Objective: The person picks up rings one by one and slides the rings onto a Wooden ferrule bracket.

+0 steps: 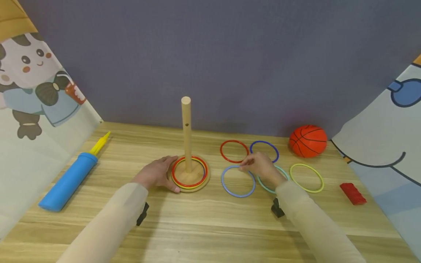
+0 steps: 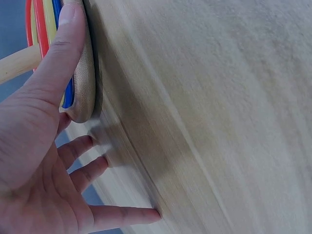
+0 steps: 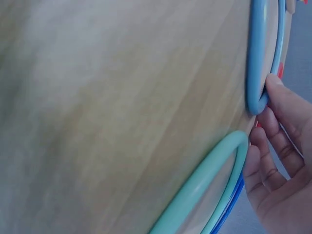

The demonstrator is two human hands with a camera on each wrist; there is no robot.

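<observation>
Your right hand point(image 1: 261, 168) has its fingertips point(image 3: 274, 85) curled onto the far rim of the light blue ring point(image 1: 238, 181), pinching it where it lies flat on the table point(image 1: 210, 226); the rest of that hand covers part of the teal ring point(image 1: 273, 180) beside it. Your left hand point(image 1: 157, 172) is spread, fingers nearly straight, thumb point(image 2: 58, 53) pressed along the edge of the round base point(image 1: 190, 179) (the other fingers rest on the wood beside it). A peg point(image 1: 186, 133) stands upright from that base, with red, yellow and blue rings stacked around its foot. Behind your right hand lie a red ring point(image 1: 234, 151) and a dark blue ring point(image 1: 264, 150), with a yellow-green ring point(image 1: 307, 177) to the right. Further out sit an orange ball point(image 1: 307, 141), a red block point(image 1: 352, 193) and a blue pump point(image 1: 70, 179). A grey-blue wall point(image 1: 230, 54) backs the table, cartoon sheets at both sides.
</observation>
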